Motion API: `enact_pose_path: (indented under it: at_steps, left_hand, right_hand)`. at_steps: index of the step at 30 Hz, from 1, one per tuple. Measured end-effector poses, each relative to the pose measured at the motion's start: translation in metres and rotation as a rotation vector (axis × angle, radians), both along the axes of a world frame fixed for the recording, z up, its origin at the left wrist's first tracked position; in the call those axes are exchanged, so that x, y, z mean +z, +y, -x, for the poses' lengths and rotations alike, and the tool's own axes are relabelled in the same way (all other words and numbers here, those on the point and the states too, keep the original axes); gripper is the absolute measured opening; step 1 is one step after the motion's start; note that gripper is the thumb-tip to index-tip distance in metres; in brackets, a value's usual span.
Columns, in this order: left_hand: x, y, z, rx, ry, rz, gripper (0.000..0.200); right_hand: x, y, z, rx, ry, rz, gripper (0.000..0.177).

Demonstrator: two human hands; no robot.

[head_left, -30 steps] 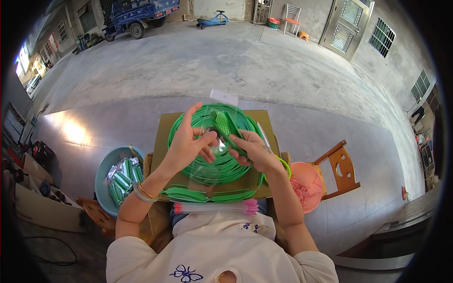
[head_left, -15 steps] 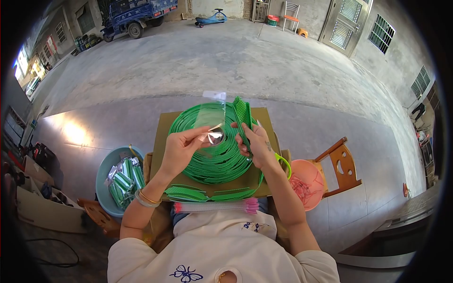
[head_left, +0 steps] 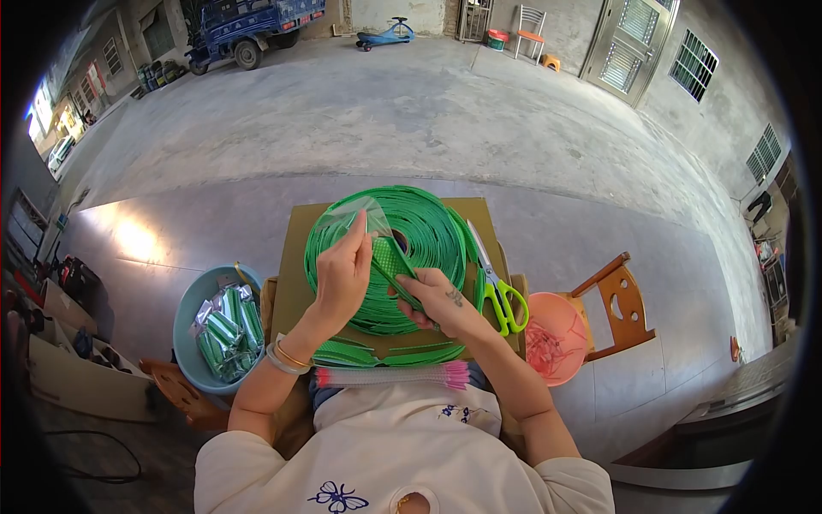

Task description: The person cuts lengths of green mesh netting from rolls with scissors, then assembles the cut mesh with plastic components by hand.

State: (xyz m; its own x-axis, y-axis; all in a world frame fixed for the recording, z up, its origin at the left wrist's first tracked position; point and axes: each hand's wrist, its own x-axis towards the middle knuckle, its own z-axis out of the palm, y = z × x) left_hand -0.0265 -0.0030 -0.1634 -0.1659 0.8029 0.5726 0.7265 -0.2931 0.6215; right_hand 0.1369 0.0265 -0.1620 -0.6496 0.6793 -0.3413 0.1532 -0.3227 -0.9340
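- Soft light covers the middle evenly; the coil (head_left: 438, 221) looks sharp.
- A white glare patch sits on the floor (head_left: 135, 236), left.
- The far-left opening (head_left: 40, 111) is overexposed.
- Packets (head_left: 229, 321) at left and the bag (head_left: 378, 214) glint slightly.
- The near left is dim.
- Fisheye distortion bends the walls (head_left: 736, 103); the edges fall to black.

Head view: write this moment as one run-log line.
left hand: at clear bag, grip unclear; right hand: gripping folded green strip; green coil: beneath hands, on board; scissors: beside coil
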Motion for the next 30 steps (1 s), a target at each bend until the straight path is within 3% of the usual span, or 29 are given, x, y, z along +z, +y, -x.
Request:
enact_pose_path:
  at_steps: [3,9,13,18,21,22,24,27,30]
  left_hand:
    - [-0.012,-0.001,-0.007,-0.012,0.113,-0.098,0.041]
    - [-0.006,0.0,-0.001,-0.142,0.005,-0.089,0.048]
    - [0.0,-0.004,0.007,-0.246,-0.106,0.176,0.044]
    - [0.009,-0.001,0.011,-0.577,-0.389,0.297,0.04]
    - [0.014,0.0,0.019,-0.663,-0.354,0.267,0.042]
    - [0.014,0.0,0.021,-0.669,-0.322,0.247,0.043]
    - [0.011,0.002,0.019,-0.575,-0.271,0.257,0.041]
    - [0.012,0.001,0.007,-0.494,-0.198,0.318,0.036]
    - [0.004,0.0,0.007,-0.409,-0.147,0.306,0.033]
  right_hand:
    - [-0.012,0.006,0.002,-0.01,0.424,0.386,0.022]
    - [-0.005,0.001,0.005,-0.089,0.433,0.432,0.021]
    - [-0.006,0.003,0.001,0.014,0.474,0.468,0.019]
    - [-0.008,0.005,-0.002,0.274,0.487,0.609,0.02]
    - [-0.011,0.009,-0.007,0.165,0.523,0.579,0.02]
    - [-0.009,0.008,-0.006,0.088,0.455,0.456,0.02]
    - [-0.001,0.002,0.001,-0.065,0.318,0.209,0.021]
    - [-0.005,-0.003,0.012,-0.151,0.231,0.052,0.023]
    - [-0.015,0.003,0.009,-0.132,0.247,0.073,0.024]
